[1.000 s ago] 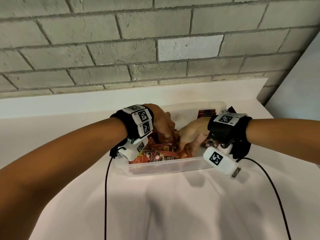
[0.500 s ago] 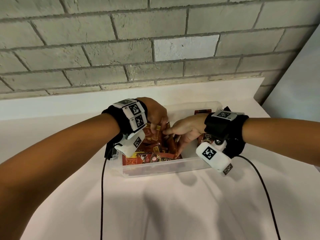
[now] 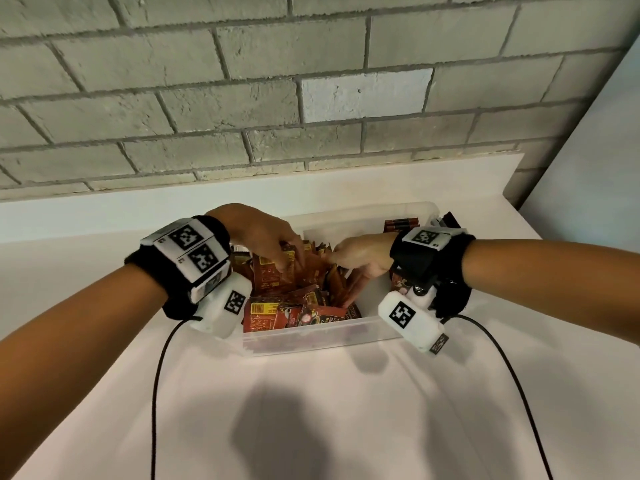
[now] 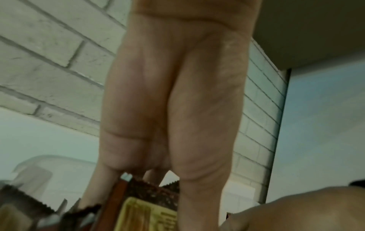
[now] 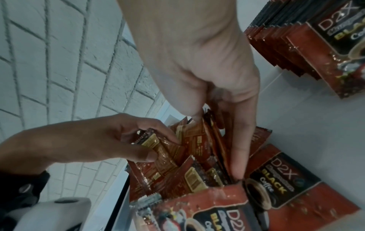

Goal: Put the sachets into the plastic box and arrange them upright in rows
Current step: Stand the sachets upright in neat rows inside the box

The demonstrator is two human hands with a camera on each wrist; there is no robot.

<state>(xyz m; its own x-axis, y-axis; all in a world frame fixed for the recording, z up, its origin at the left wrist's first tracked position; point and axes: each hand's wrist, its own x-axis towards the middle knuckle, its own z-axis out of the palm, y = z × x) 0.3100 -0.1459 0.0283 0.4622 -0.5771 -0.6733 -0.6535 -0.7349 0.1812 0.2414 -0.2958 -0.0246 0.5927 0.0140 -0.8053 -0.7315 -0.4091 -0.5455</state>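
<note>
Since a second ago I have lifted both hands a little out of the heap, and the loose sachets (image 3: pixel 301 282) at the box's left end now stand more on edge between them. They sit in the plastic box (image 3: pixel 311 341), which rests on the white counter (image 3: pixel 311 410) near the brick wall (image 3: pixel 311 98). My left hand (image 3: pixel 263 237) has its fingers (image 5: pixel 146 125) and thumb curled round one sachet (image 5: pixel 158 150) near the top of the bunch, pinching it. My right hand (image 3: pixel 363 254) reaches down beside it, its fingers (image 5: pixel 239 148) straight and close together, pressed flat against the bunch's right face to hold it upright. At the box's near wall a few sachets lie face up (image 3: pixel 304 313), not yet stood on edge. At the box's far right corner one neat row (image 5: pixel 296 46) already stands upright. By my judgement every sachet I can see is in the box, so the putting-in looks done; what is left is squaring the leaning bunch into rows, standing up the flat ones and filling the bare floor in the box's middle.
</note>
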